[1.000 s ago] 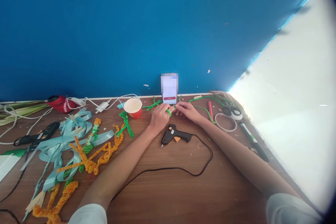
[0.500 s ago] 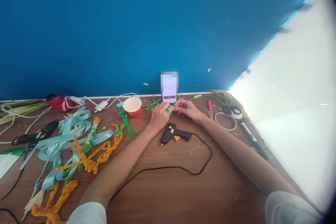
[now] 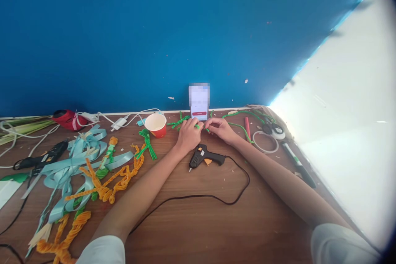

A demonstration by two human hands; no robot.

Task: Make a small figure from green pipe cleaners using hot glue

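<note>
My left hand is closed around a short piece of fuzzy green pipe cleaner, which shows between its fingers. Close to its fingertips, my right hand pinches part of the green pipe cleaner too. Fingers cover most of the piece. Just behind both hands a phone with a lit screen leans on the wall. Nearer to me lies a black glue gun, its nozzle pointing left. Bundles of twisted green pipe cleaner rest left of my left hand.
A red and white paper cup stands to the left. Orange pipe cleaner shapes and light blue ribbon spread over the left side, near a second glue gun. Scissors, a red stick and a marker-like tool lie right.
The green piece has turned down between my hands, and less of it shows above the fingers. Both hands stay in nearly the same place.
</note>
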